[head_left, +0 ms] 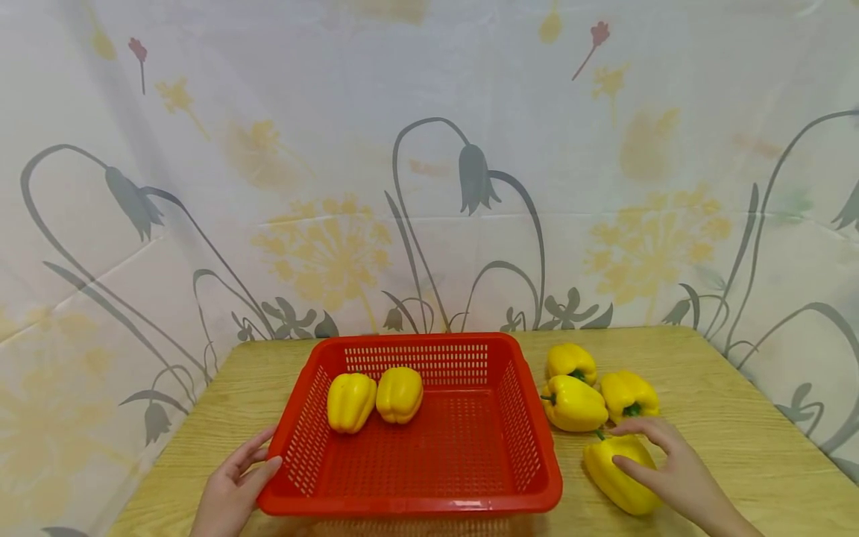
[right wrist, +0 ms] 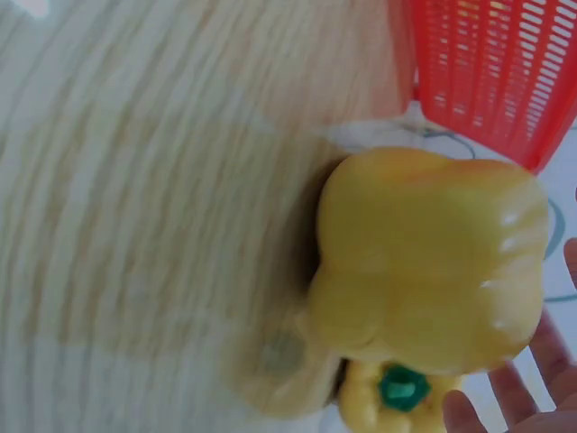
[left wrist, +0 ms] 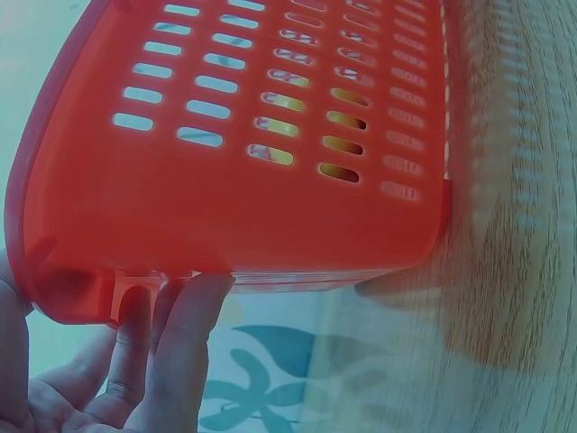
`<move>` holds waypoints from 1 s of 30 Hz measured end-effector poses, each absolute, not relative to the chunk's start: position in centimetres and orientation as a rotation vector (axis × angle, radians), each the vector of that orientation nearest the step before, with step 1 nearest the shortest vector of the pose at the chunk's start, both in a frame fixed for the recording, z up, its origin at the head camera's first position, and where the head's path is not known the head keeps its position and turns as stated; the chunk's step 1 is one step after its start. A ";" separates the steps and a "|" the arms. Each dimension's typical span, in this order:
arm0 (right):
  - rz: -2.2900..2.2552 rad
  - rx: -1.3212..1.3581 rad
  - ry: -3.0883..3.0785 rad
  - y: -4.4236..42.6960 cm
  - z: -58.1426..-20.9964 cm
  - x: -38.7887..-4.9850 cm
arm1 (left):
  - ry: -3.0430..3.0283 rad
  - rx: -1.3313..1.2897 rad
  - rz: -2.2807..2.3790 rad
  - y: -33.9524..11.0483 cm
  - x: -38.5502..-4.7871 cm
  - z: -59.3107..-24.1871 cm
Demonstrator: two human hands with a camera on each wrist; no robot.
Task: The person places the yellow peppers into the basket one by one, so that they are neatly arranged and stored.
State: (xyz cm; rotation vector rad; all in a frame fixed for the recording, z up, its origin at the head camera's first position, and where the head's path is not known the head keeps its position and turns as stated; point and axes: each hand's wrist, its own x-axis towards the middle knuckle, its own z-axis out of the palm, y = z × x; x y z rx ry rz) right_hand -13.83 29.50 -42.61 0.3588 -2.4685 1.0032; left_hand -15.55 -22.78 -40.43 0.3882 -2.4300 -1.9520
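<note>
A red plastic basket (head_left: 409,505) with slotted walls stands on the table, and two yellow bell peppers (head_left: 351,403) lie in its left part. My left hand (head_left: 233,483) grips the basket's rim at the left front corner; in the left wrist view, its fingers (left wrist: 180,352) curl under the rim. To the basket's right, my right hand (head_left: 678,471) reaches over the nearest yellow bell pepper (head_left: 619,488), thumb and fingers spread around its upper side. That pepper rests on the table, filling the middle of the right wrist view. Whether the fingers touch it I cannot tell.
Three more yellow bell peppers (head_left: 575,404) with green stems lie close together beyond the right hand, beside the basket's right wall. The wooden table (head_left: 711,403) ends at the back against a flower-patterned cloth (head_left: 429,246).
</note>
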 end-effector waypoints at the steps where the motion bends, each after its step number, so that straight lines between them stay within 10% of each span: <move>1: 1.009 0.365 -2.476 29.7 -42.8 -13.8 | -2.430 0.389 -1.951 -22.8 -15.5 -40.4; 30: 0.950 0.482 -2.789 32.1 -43.9 -13.5 | -2.456 0.409 -1.908 -22.7 -15.5 -40.3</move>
